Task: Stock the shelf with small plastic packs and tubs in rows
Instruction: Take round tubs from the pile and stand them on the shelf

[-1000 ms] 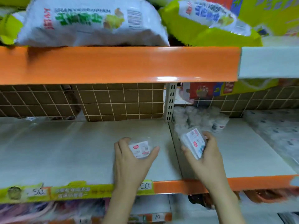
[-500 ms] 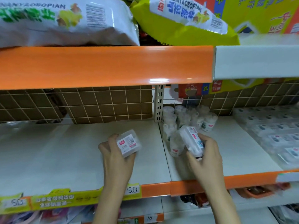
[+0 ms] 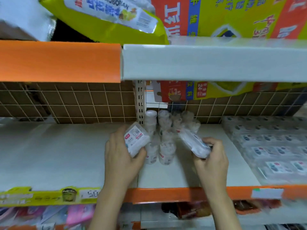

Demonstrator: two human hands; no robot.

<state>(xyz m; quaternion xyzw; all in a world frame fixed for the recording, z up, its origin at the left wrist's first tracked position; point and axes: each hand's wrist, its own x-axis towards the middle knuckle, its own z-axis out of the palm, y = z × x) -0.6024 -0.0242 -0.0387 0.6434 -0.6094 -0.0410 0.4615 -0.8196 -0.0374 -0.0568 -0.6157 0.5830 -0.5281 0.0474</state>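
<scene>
— Now, what is held, and where?

— One small clear plastic pack (image 3: 137,140) is gripped in the left hand (image 3: 122,156) above the white shelf (image 3: 58,155), just left of the upright post (image 3: 140,102). The fingers (image 3: 114,135) are curled behind it and the thumb is pressed up against its lower edge, so the pack is pinched, label side up and tilted.

— And the other hand?

— A second pack (image 3: 194,143) is clasped in the right hand (image 3: 211,161), its near end wrapped by the fingers (image 3: 210,141), its far end pointed up and left toward the tubs (image 3: 163,138). It is blurred, so its label cannot be made out.

— Where are those tubs?

— Two rows of clear tubs are stood on the shelf between the two hands, running back to the wire grid (image 3: 74,103); the left pack is seen just beside the nearest ones.

— Can any writing be read?

— A red tag, a red strip and a square code are seen on the left pack, but the words are too small. On the price strip (image 3: 49,196) below, ".50" is written by hand. Flat packs (image 3: 272,146) are laid in rows at the right. "24" is printed on the red and yellow carton (image 3: 199,90) behind the grid.
</scene>
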